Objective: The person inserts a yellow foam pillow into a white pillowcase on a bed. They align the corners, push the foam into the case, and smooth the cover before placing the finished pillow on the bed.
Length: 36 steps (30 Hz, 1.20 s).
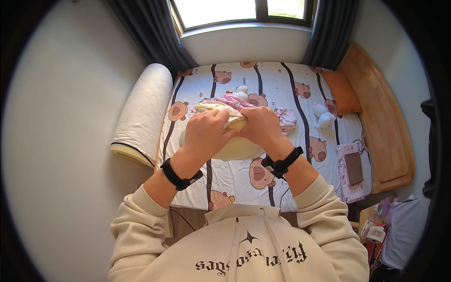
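Above the bed, my left hand (pixel 208 130) and my right hand (pixel 260 125) grip the edge of a cream fabric cover (pixel 215 106) with a yellow trim. Under the cover's edge shows a pale yellow cushion (pixel 239 149), perhaps of foam, partly hidden behind both hands. The hands are close together, thumbs toward each other. Just beyond them lie a pink cloth (pixel 234 101) and a white plush toy (pixel 241 92). A crumpled pink checked cloth (pixel 287 120) rests to the right of my right hand.
A printed sheet (pixel 232 183) covers the bed. A rolled mattress (pixel 144 112) stands at the left. Toward the wooden headboard (pixel 384 130) are an orange pillow (pixel 341 92), another white plush toy (pixel 323 115) and folded checked fabric (pixel 343 169). A white appliance (pixel 373 233) is at lower right.
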Available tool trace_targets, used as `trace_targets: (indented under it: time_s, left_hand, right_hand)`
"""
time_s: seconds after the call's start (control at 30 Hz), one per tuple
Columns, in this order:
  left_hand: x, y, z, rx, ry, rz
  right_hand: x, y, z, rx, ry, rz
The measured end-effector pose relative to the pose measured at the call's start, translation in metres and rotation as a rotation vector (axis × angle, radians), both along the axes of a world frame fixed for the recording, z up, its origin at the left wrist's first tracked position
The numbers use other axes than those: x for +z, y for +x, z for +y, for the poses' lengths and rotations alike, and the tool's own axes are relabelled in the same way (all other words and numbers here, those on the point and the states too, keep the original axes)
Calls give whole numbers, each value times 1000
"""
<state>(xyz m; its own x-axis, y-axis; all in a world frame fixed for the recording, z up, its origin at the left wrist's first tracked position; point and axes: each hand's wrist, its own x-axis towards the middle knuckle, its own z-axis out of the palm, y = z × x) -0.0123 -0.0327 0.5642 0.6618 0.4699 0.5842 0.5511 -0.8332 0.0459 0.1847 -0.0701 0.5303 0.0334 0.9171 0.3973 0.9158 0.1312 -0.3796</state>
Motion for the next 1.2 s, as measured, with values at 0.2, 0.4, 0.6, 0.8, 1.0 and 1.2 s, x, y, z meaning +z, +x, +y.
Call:
trace_targets:
  time_s: [0.2, 0.4, 0.6, 0.8, 1.0, 1.2]
  left_hand:
    - [-15, -7, 3, 66, 2, -14]
    - [-25, -13, 6, -6, 134, -75]
    - [-47, -30, 16, 61, 134, -141]
    - [-70, -22, 42, 61, 231, -300]
    - [-93, -14, 60, 126, 141, -389]
    - [-107, -18, 68, 136, 149, -350]
  right_hand:
    - [4, -10, -1, -15, -138, 46]
    - [-4, -7, -1, 15, -92, 84]
    - [-4, -9, -6, 9, -68, 143]
    - [-9, -20, -6, -19, -73, 108]
    - [-19, -31, -8, -23, -74, 133]
    - [-25, -23, -9, -45, -78, 80]
